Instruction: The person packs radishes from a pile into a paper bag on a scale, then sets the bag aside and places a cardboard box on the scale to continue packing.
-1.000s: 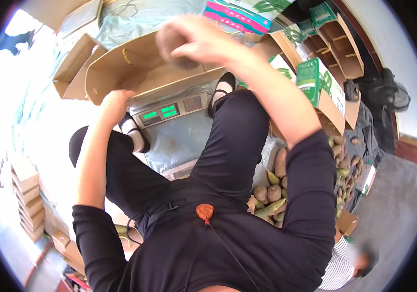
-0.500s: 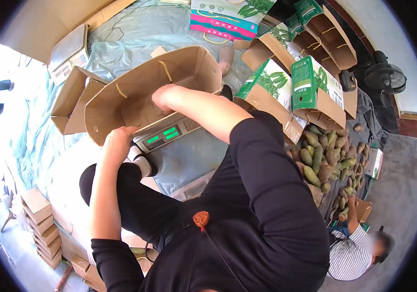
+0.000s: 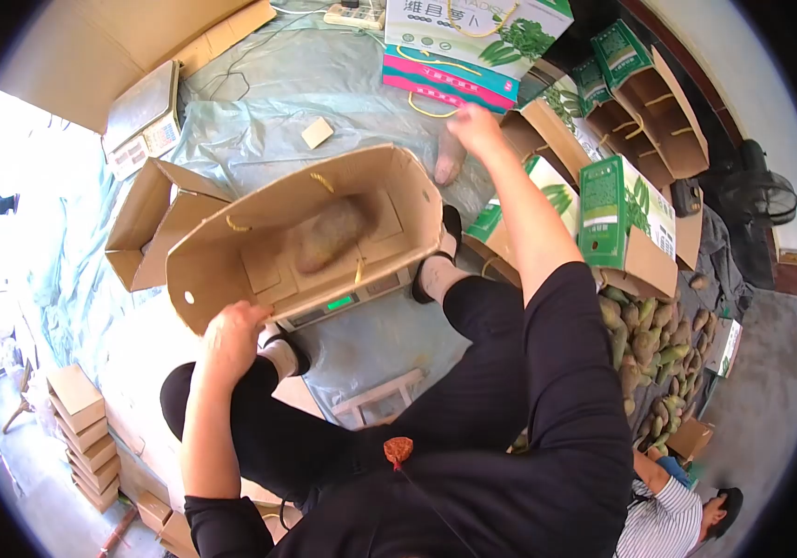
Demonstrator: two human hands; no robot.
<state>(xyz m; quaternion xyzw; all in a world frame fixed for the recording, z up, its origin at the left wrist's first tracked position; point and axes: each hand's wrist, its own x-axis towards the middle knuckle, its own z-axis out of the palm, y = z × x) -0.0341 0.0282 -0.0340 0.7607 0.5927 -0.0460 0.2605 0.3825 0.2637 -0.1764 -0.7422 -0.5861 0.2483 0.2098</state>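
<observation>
- Head view: your left hand lies at the near left rim of the large cardboard box. Its fingers are bent there, but I cannot tell how firmly they grip.
- Your right hand is stretched forward, beyond the right end of this box. It is at the upper end of a long reddish vegetable; I cannot tell if the fingers are closed on it.
- That vegetable lies on the plastic sheet, well apart from the box rim.
- Inside the large cardboard box, at the bottom, there is another vegetable, somewhat blurred.
- The box is open at the top and stands over a scale, whose green display shows below the near wall; I cannot read the number.
- Just beside the box, on the left, is a smaller open box; behind it is a second scale.
- On your right, near the green-and-white cartons, you have a pile of vegetables.
- At the lower right, a person in a striped shirt is near this pile.
</observation>
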